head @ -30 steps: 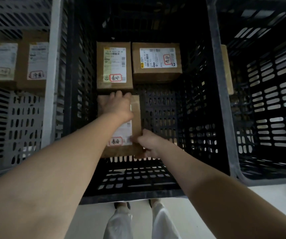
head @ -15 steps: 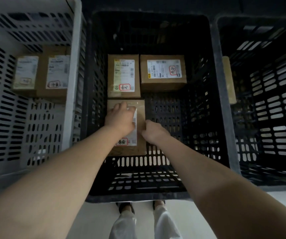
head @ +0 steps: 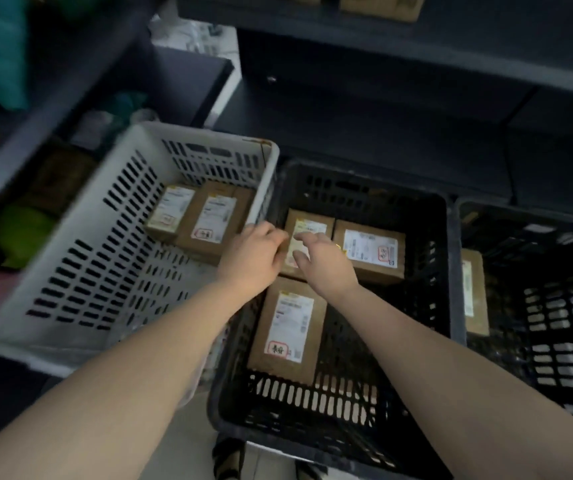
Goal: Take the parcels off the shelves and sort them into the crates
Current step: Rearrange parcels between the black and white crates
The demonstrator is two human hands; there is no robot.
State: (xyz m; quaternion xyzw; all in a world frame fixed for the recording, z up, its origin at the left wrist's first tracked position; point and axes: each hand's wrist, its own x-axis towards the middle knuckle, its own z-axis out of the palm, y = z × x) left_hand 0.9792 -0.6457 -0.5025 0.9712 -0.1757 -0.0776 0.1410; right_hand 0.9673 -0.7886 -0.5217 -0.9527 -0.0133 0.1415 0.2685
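Note:
Three brown parcels with white labels lie in the middle black crate [head: 364,199]. The nearest parcel [head: 288,327] lies flat with a red-framed sticker. Behind it sit a far-left parcel [head: 311,226], partly hidden by my hands, and a far-right parcel [head: 371,251]. My left hand [head: 254,259] hovers over the crate's left wall, fingers loosely curled, holding nothing. My right hand [head: 321,259] hangs beside it with relaxed fingers, also holding nothing. Neither hand touches the nearest parcel.
A white crate [head: 105,237] at left holds two parcels [head: 209,223]. A black crate [head: 572,323] at right has one parcel [head: 473,296] against its left wall. Dark shelves [head: 382,43] rise behind, with a box [head: 378,5] at the top. My feet show below.
Both hands let go of the nearest parcel, which now lies in the black crate, and rose away from it. My view tilted up, bringing the shelves into sight.

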